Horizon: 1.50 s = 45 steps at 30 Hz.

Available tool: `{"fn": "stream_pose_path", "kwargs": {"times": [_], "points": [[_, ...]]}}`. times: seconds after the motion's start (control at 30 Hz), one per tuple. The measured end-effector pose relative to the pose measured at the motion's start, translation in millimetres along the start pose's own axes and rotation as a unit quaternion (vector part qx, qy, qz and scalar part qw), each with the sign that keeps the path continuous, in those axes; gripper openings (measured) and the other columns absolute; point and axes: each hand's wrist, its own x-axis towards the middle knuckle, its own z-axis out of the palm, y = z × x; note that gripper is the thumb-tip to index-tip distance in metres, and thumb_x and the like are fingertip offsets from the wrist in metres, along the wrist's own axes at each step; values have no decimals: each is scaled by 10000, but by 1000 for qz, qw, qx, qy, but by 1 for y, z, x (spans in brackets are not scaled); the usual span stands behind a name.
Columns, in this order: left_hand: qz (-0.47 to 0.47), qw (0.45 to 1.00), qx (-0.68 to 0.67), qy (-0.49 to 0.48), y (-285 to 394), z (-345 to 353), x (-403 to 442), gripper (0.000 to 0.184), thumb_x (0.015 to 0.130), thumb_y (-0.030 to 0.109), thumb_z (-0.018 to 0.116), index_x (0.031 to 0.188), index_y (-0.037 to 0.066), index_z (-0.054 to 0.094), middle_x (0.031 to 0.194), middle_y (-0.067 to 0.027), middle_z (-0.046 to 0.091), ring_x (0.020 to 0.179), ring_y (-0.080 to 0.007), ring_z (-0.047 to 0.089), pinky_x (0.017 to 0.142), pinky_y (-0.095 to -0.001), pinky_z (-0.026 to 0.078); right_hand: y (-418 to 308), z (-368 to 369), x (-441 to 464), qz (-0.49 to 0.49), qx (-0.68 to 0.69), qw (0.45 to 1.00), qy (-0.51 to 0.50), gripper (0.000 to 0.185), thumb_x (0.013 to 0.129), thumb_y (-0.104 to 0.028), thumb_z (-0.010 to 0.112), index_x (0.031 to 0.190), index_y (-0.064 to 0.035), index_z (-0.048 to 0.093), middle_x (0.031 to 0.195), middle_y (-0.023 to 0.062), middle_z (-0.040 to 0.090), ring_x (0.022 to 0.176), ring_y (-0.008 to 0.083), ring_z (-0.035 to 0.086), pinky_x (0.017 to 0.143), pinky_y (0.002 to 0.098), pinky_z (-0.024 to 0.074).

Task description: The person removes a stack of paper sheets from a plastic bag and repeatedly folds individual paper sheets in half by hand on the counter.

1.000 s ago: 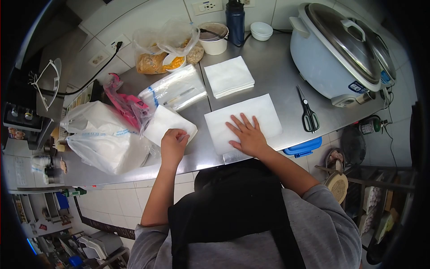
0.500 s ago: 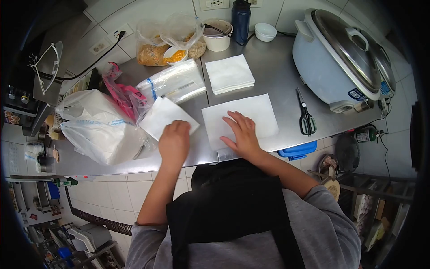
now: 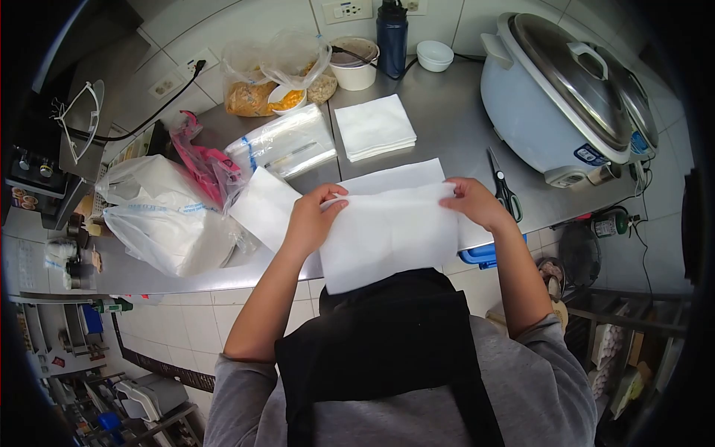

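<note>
A thin white sheet (image 3: pixel 391 242), like a paper towel, is stretched between my two hands above the table's front edge. My left hand (image 3: pixel 316 217) pinches its upper left corner. At the upper right corner, my right hand (image 3: pixel 474 204) is closed on it the same way. Under and behind it lies another white sheet (image 3: pixel 406 175) on the steel table. To the left, partly behind my left hand, is a loose white stack (image 3: pixel 264 203). A neat stack of folded white sheets (image 3: pixel 375 127) sits farther back.
Black-handled scissors (image 3: pixel 507 195) lie right of my right hand, before a large pale-blue cooker (image 3: pixel 547 104). Plastic bags (image 3: pixel 167 212) and a clear packet (image 3: pixel 287 141) are at left. Along the wall stand food bags (image 3: pixel 249 97), a tub (image 3: pixel 354 74), a dark bottle (image 3: pixel 392 41) and white bowls (image 3: pixel 435 56).
My left hand has left the stack at left and now grips the sheet's left corner. My right hand has moved right to the other corner. The sheet has been lifted toward me.
</note>
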Motion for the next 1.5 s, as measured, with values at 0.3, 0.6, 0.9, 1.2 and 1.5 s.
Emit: {"fn": "stream_pose_path", "kwargs": {"times": [0.3,0.6,0.9,1.2,1.5], "points": [[12,990,104,93,-63,54,63,384,843,57,674,1212,89,576,1019,-189,674,971,-323,657,843,-387,504,54,29,56,-70,-171,946,265,422,839,-54,673,1235,-7,534,909,160,644,829,311,644,766,379,516],[6,981,162,103,-63,57,73,364,850,52,672,1198,79,570,1028,-216,670,987,-368,644,840,-431,497,69,36,62,-153,-282,902,288,476,914,-38,546,1372,-54,416,1224,244,570,1008,421,616,875,468,512],[8,981,160,113,-63,57,74,352,849,51,672,1187,75,578,1023,-215,670,987,-373,640,844,-440,492,65,37,63,-128,-301,904,277,477,931,-54,526,1391,-59,404,1180,233,571,963,414,628,821,467,528],[14,956,281,88,-52,53,66,417,836,13,665,1233,67,551,1148,-209,590,1030,-385,609,908,-422,497,61,38,61,-97,-323,908,248,457,919,-33,524,1369,-48,439,1202,225,549,987,410,604,848,461,510],[84,941,294,144,-38,1,6,273,777,74,742,999,29,591,1051,-179,568,949,-361,584,825,-410,494,55,92,36,-314,-459,805,207,490,868,-121,558,1357,-142,526,1401,101,472,1246,296,466,969,477,384]]}}
